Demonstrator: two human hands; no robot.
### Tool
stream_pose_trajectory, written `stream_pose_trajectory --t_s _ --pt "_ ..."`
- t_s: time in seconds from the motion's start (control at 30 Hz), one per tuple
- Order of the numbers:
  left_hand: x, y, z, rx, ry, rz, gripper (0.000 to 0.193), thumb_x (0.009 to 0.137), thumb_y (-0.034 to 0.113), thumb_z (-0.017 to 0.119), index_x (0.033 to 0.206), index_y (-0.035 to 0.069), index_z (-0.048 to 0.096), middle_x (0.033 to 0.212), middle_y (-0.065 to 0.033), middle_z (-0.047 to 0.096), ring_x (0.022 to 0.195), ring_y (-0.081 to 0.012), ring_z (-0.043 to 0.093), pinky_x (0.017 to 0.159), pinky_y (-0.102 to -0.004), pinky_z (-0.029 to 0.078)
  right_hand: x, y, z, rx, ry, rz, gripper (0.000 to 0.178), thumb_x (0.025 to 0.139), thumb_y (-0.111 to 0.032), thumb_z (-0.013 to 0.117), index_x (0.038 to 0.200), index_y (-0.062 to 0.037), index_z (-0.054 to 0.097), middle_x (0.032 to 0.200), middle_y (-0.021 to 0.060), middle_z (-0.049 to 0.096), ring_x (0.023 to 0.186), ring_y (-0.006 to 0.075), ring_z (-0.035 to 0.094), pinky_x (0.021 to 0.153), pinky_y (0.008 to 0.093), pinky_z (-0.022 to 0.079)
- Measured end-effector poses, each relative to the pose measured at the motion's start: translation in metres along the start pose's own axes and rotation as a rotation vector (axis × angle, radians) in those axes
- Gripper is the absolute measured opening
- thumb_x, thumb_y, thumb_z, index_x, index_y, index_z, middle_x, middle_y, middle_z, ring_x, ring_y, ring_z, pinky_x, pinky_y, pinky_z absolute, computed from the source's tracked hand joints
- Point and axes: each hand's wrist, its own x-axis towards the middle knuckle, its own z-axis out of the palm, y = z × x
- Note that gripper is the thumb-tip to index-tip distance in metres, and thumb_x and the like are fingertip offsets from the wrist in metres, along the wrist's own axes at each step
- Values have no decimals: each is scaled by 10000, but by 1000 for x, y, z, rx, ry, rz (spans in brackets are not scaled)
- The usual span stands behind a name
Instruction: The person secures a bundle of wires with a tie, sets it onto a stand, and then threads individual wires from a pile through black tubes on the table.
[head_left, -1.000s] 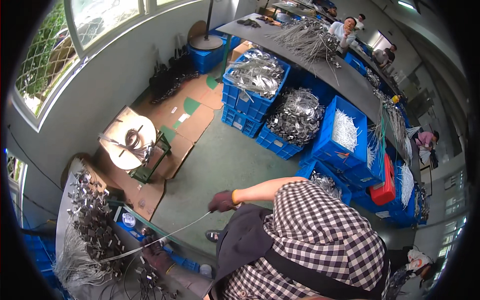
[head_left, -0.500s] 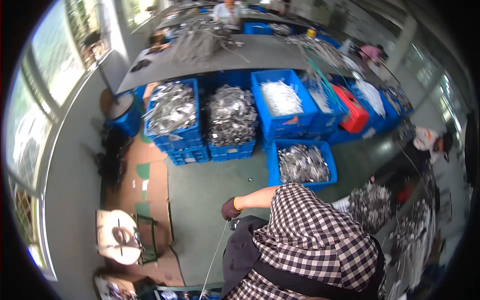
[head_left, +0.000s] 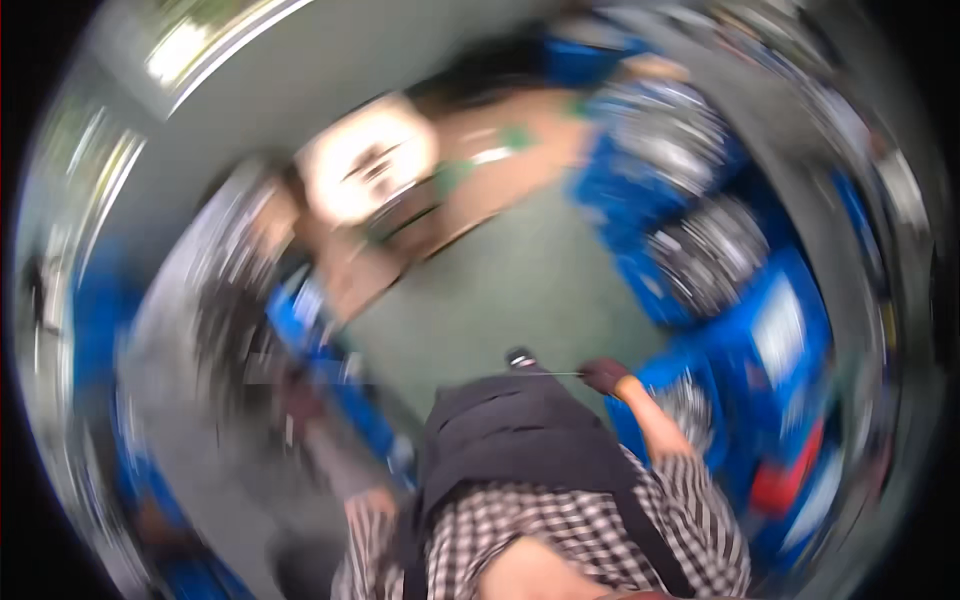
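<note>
Blue plastic crates [head_left: 770, 330] ring the right side of the blurred picture, stacked edge to edge and heaped with pale, shiny metal parts [head_left: 705, 255] whose shapes cannot be made out. The right hand [head_left: 605, 375], in a dark glove, is out in front of the body just above the rim of the nearest crate; its fingers look closed on the end of a thin, pale wire [head_left: 545, 374] that runs level to the left, toward a small dark round thing [head_left: 520, 357] near the top of the dark apron [head_left: 520, 440]. The grip itself is too smeared to be certain of. The left hand [head_left: 300, 400] is only a dark reddish smudge low on the left, by a grey bench [head_left: 200, 330] covered in more metal pieces; whether its fingers are open or closed cannot be told.

Between the two hands lies a broad stretch of bare green floor [head_left: 500, 290], the one open lane, bounded on the right by the crate fronts and on the left by the bench edge. Beyond it lie brown cardboard sheets [head_left: 470, 190] and a pale round stool [head_left: 365, 170], close against the grey wall [head_left: 330, 70].
</note>
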Motion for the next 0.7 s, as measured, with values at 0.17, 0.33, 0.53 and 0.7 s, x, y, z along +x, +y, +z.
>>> stream_pose_trajectory --t_s 0.17,0.33,0.53,0.7 --pt "-24 125 -52 -1449 456 -242 170 929 101 553 1081 33 590 932 -117 650 851 -262 635 836 -414 542 -11 -59 -46 128 47 -29 239 887 -165 554 1051 -52 686 840 163 696 755 244 667 703 353 511" --pt "-66 110 -112 -1719 821 -418 218 934 240 613 1128 144 592 913 -84 672 762 -261 660 703 -489 581 48 1 -57 142 -109 -135 205 883 -126 590 1038 -33 687 767 108 685 669 164 629 626 308 495" --pt "-101 104 -141 -1606 1122 -581 295 939 255 606 1207 139 571 864 -98 675 673 -254 654 588 -449 581 70 -25 -121 266 -222 -46 184 901 -102 589 1030 -28 698 747 60 674 637 127 603 593 285 481" --pt "-143 94 -137 -1541 1110 -532 240 931 212 615 1148 111 603 867 -96 679 674 -230 661 598 -442 592 131 3 -134 -117 -264 -148 188 868 -141 634 1014 -49 710 832 153 701 735 203 677 660 339 514"
